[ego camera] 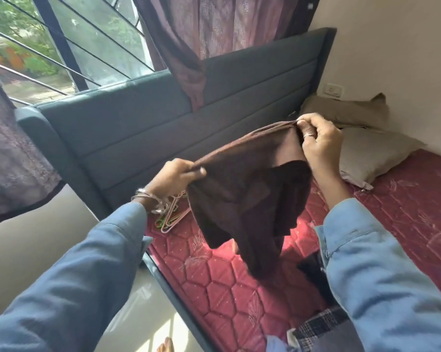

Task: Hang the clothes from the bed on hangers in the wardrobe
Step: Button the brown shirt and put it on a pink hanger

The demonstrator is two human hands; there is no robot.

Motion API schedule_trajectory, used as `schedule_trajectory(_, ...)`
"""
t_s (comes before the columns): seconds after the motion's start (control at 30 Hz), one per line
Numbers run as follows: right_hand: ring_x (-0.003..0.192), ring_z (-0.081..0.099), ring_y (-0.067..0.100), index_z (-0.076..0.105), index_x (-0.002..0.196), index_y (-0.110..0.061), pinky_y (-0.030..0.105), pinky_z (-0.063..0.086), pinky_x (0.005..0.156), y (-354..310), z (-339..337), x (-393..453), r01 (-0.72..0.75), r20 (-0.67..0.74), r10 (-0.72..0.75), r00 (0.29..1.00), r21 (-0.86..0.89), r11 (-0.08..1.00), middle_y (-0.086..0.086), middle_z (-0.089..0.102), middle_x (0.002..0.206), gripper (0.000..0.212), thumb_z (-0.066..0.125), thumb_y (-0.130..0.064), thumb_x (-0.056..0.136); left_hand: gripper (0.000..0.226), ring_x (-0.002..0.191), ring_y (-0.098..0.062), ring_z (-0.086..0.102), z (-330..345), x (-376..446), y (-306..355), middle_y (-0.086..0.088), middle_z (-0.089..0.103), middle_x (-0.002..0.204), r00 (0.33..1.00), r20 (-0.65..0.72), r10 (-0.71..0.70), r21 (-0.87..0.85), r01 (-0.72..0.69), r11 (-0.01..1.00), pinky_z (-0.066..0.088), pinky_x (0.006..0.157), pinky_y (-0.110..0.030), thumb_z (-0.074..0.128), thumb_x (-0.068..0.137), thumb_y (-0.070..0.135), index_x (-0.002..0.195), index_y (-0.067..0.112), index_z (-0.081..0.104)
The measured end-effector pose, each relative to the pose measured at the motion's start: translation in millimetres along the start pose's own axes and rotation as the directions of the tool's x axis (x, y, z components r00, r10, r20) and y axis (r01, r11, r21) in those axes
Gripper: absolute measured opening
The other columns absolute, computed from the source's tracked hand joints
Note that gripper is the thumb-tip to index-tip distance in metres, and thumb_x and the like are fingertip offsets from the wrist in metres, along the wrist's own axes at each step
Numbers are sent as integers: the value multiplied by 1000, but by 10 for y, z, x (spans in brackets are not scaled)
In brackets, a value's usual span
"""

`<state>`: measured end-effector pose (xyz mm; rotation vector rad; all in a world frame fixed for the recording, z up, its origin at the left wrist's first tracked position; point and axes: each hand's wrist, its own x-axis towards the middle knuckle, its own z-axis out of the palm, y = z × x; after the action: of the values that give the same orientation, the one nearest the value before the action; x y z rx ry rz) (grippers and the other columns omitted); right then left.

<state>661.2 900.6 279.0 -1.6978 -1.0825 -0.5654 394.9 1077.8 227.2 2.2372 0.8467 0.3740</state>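
Note:
A dark brown garment (244, 194) hangs in the air above the red quilted mattress (214, 275). My left hand (175, 175) grips its top edge at the left end. My right hand (318, 141) pinches the same edge at the right end, higher up. The cloth droops down between them. Several pink and green hangers (172, 215) lie on the mattress just below my left wrist. A dark piece of clothing (313, 273) lies on the bed beside my right sleeve, and a checked one (318, 326) lies nearer the bottom edge.
A grey padded headboard (143, 123) runs behind the bed under a barred window (62, 44) with maroon curtains (196, 39). Two grey pillows (366, 151) lie at the far right by the wall. Pale floor (36, 250) lies left of the bed frame.

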Motion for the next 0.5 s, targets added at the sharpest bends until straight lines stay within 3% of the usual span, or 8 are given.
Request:
schedule_trajectory(0.07, 74, 56, 18, 65, 91, -2, 31, 41, 70, 127, -46, -81, -45, -13, 45, 999, -4, 999, 4, 65, 83, 25, 48, -20, 96, 44, 60, -10, 48, -12, 57, 87, 6, 55, 65, 992, -123, 16, -301, -53, 952, 42, 60, -30, 61, 77, 57, 73, 13, 68)
schedule_trajectory(0.13, 72, 47, 4, 61, 94, 1, 26, 36, 67, 171, -58, -123, -124, 0, 124, 992, 62, 990, -1, 58, 83, 26, 44, -19, 99, 49, 59, -9, 47, 55, 91, 307, 7, 52, 63, 984, -170, 54, -367, -114, 923, 42, 56, -29, 56, 82, 55, 70, 8, 62)
schedule_trajectory(0.2, 73, 47, 2, 61, 93, -2, 26, 36, 68, 186, -48, -150, -214, 47, 211, 976, 94, 972, -2, 58, 81, 22, 47, -17, 99, 49, 57, -8, 38, 177, 119, 498, 8, 42, 59, 960, -273, 65, -243, -134, 961, 33, 55, -30, 52, 91, 49, 61, 12, 49)
schedule_trajectory(0.3, 77, 59, 12, 70, 89, -20, 28, 46, 74, 243, -110, -280, -258, 321, 260, 911, -50, 965, -3, 68, 81, 14, 56, -18, 93, 49, 70, -23, 54, 336, 105, 524, -4, 58, 64, 932, -362, -5, 86, 39, 996, 39, 65, -32, 46, 93, 55, 64, 16, 51)
schedule_trajectory(0.37, 78, 64, 13, 73, 83, -31, 33, 51, 78, 184, -202, -415, -308, 602, 262, 754, -27, 951, -6, 72, 80, 10, 67, -24, 87, 54, 80, -33, 61, 355, 81, 387, -9, 62, 71, 975, -199, -104, 261, 154, 953, 41, 65, -33, 50, 87, 63, 65, 13, 52)
schedule_trajectory(0.4, 77, 64, 11, 74, 80, -30, 32, 52, 77, 96, -275, -481, -389, 736, 234, 636, 43, 920, -4, 73, 80, 8, 73, -23, 82, 55, 81, -30, 63, 322, 50, 351, -7, 64, 73, 989, -13, -149, 254, 148, 956, 43, 64, -33, 56, 82, 64, 67, 12, 57)
schedule_trajectory(0.43, 76, 64, 9, 75, 82, -26, 26, 53, 74, 21, -347, -518, -474, 823, 175, 540, 125, 872, 2, 73, 81, 12, 77, -16, 76, 55, 80, -25, 65, 267, 18, 322, -5, 68, 77, 960, 229, -158, 146, 127, 981, 49, 65, -32, 63, 76, 65, 74, 11, 65)
schedule_trajectory(0.5, 75, 63, 12, 75, 91, -12, 18, 52, 69, -72, -452, -495, -610, 871, 33, 490, 316, 726, 19, 69, 85, 29, 83, -6, 64, 55, 76, -18, 67, 136, -65, 291, -6, 72, 84, 837, 544, 54, -354, 171, 920, 56, 71, -31, 78, 62, 60, 84, 9, 71)
